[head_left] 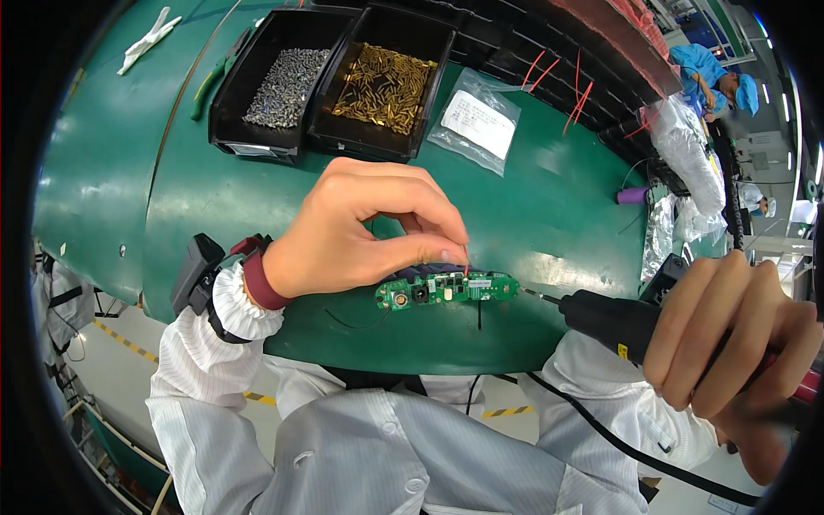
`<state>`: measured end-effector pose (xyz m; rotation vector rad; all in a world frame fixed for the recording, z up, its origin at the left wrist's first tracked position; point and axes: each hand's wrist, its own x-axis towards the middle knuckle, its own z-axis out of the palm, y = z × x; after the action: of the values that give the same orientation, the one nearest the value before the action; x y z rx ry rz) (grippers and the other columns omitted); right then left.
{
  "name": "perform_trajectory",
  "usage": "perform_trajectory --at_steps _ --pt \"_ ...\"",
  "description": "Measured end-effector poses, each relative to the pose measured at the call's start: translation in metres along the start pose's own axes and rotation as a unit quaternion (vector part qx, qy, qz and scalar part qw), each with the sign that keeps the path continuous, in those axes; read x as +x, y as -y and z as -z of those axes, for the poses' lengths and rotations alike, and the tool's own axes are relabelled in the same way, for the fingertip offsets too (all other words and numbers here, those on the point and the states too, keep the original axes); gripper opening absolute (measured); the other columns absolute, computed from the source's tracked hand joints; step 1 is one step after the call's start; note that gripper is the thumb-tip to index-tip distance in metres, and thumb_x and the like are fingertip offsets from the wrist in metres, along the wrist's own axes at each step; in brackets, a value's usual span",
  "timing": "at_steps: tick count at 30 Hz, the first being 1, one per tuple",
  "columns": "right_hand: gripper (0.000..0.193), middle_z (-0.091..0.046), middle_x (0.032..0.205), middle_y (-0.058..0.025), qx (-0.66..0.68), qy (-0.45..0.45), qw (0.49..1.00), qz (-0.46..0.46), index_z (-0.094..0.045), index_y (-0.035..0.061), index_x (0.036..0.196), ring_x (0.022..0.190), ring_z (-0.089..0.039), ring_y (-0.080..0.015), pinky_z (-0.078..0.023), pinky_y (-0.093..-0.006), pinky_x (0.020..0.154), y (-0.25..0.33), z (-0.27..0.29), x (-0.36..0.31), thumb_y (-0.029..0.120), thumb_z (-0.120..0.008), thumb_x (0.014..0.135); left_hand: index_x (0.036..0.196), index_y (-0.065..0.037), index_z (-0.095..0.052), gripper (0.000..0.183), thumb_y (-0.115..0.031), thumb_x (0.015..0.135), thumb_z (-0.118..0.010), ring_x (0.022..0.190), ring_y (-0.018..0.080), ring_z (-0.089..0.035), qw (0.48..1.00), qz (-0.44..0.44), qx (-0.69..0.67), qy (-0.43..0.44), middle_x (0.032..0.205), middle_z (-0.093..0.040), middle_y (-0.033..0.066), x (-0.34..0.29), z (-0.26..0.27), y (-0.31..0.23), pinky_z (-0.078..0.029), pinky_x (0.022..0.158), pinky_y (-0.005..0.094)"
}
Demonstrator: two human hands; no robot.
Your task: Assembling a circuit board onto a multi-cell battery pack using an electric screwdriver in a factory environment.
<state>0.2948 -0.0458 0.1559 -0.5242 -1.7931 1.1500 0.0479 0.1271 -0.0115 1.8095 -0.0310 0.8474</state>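
Observation:
A narrow green circuit board (448,290) with black, white and silver parts lies near the front edge of the table, with something dark and ribbed behind it. Over its middle, my left hand (378,223) is pinched, thumb against forefinger. A short red wire (466,269) shows just under those fingertips, at the board's upper edge. My right hand (730,343) wraps round a black electric screwdriver (605,323), held nearly level. Its thin bit points left, with the tip at the board's right end; whether it touches a screw there is too small to tell.
Behind my left hand stand two black bins, one of silver screws (292,86), the other of brass-coloured pieces (384,88). A labelled plastic bag (476,120), green-handled pliers (210,86) and a white glove (149,39) lie about. A black cable (618,442) crosses my lap. People work at far right.

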Motion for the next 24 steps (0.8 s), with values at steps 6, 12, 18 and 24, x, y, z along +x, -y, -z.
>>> perform_trajectory --at_steps 6,12,18,24 --pt "0.022 -0.066 0.064 -0.0095 -0.021 0.011 1.0 -0.013 -0.056 0.0035 0.076 0.048 -0.064 -0.02 -0.056 -0.0354 0.044 -0.002 0.0 0.001 -0.011 -0.072 0.076 0.091 -0.001 -0.077 0.017 0.004 0.077 -0.086 0.074 0.0187 -0.071 1.0 0.025 -0.011 0.012 0.086 -0.076 0.0093 -0.002 -0.004 -0.001 -0.057 0.067 0.0293" --pt "0.021 -0.067 0.064 -0.0096 -0.044 0.022 0.999 -0.015 -0.056 0.0034 0.076 0.049 -0.064 -0.0201 -0.056 -0.035 0.044 -0.004 0.0 0.003 -0.011 -0.072 0.077 0.09 0.0 -0.077 0.017 0.006 0.076 -0.085 0.068 0.0163 -0.07 0.998 0.04 -0.05 0.022 0.084 -0.074 0.0101 -0.004 -0.007 -0.003 -0.056 0.062 0.0271" --pt "0.021 -0.067 0.065 -0.0098 -0.14 0.034 0.989 -0.016 -0.056 0.0032 0.076 0.05 -0.065 -0.0202 -0.056 -0.0347 0.044 0.001 -0.002 0.002 -0.01 -0.072 0.078 0.089 -0.001 -0.078 0.015 0.006 0.077 -0.083 0.068 0.0162 -0.071 0.996 0.047 -0.046 0.053 0.084 -0.074 0.0094 -0.003 -0.007 -0.006 -0.056 0.061 0.0268" --pt "0.02 -0.067 0.066 -0.0099 -0.558 0.056 0.828 0.025 -0.056 0.003 0.076 0.051 -0.065 -0.0203 -0.056 -0.0343 0.045 0.014 -0.018 -0.005 -0.01 -0.071 0.079 0.088 -0.004 -0.078 0.017 0.005 0.074 -0.082 0.072 0.0184 -0.071 0.997 0.046 -0.021 0.058 0.083 -0.074 0.0065 -0.004 -0.008 -0.008 -0.055 0.063 0.0287"
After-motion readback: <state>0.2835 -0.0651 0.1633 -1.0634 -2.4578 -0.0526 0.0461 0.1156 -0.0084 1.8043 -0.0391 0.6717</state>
